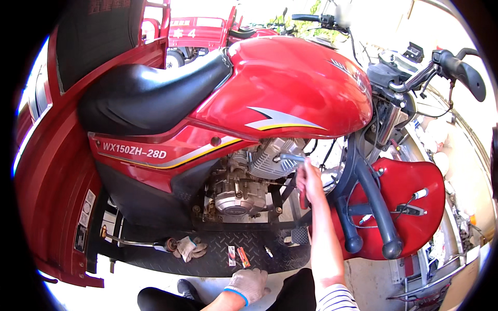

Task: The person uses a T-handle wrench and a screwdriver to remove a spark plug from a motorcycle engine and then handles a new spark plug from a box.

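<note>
My bare right hand (309,181) is closed around a grey tubular wrench (293,157). The wrench's far end meets the finned engine cylinder (271,160) of a red three-wheeled motorcycle. A red piece (303,200) shows just below that hand; whether it belongs to the wrench is unclear. My left hand (249,285), in a grey knit glove with a blue cuff, rests low by my knees, its fingers turned down and hidden. Near it on the black tread-plate footboard (212,255) lie a small red-orange box (243,257), a white box (232,256) and a spark plug (268,251).
An empty work glove (191,249) lies on the footboard beside the pedal lever (132,241). At right, a red front fender (415,186) bears a cable with a white cap (420,193), behind thick dark tubes (378,207). The red fuel tank (295,83) overhangs the engine.
</note>
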Demonstrator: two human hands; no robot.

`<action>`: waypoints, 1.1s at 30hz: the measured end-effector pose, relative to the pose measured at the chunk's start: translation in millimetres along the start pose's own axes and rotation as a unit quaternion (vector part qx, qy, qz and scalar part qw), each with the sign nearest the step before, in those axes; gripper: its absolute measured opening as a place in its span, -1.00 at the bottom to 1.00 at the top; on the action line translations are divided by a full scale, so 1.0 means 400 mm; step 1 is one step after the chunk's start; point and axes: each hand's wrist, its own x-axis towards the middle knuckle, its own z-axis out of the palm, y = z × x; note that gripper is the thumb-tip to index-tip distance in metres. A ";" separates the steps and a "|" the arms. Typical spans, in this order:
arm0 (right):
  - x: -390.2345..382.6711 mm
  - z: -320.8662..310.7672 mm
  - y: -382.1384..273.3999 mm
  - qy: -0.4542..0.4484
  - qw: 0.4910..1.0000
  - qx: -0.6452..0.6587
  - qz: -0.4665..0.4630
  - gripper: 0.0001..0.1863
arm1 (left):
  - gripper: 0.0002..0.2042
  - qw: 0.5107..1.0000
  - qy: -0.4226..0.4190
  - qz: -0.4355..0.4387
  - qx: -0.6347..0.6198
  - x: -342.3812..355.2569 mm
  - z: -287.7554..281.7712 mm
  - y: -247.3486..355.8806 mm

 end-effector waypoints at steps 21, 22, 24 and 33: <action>0.074 -0.023 -0.088 0.085 0.663 -0.718 -0.195 -0.61 | -0.76 0.862 0.252 -0.127 -0.421 -0.032 -0.107 0.067; 0.097 -0.042 -0.079 0.073 0.625 -0.757 -0.177 -0.66 | -0.76 0.865 0.267 -0.095 -0.414 -0.032 -0.106 0.071; 0.103 -0.114 -0.058 0.123 0.554 -0.781 -0.258 -0.78 | -0.76 0.868 0.293 -0.030 -0.401 -0.028 -0.098 0.083; 0.033 0.070 -0.080 0.061 0.703 -0.650 -0.284 -0.72 | -0.38 0.844 0.309 0.065 -0.434 -0.095 -0.164 0.128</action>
